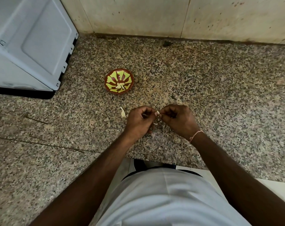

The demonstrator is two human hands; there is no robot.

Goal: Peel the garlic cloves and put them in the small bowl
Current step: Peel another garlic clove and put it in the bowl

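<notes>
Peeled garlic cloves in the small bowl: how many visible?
About 3 pale peeled garlic cloves lie clustered near the front of the small red-brown bowl with yellow-green petal pattern. They overlap, so the count is uncertain and more may be hidden.

So the two hands met over the worktop (203, 82), left grip (138, 121) and right grip (179, 119) fingertip to fingertip with a garlic clove (157, 113) pinched between them. Bits of peel (157, 122) sat right under that meeting point. Another scrap of skin (123, 112) lay just left of the left grip. The small bowl (119, 81) was beyond the left grip, peeled cloves (119, 85) inside it. Way off to the far left stood an appliance (30, 44), wall (154, 15) behind everything.
</notes>
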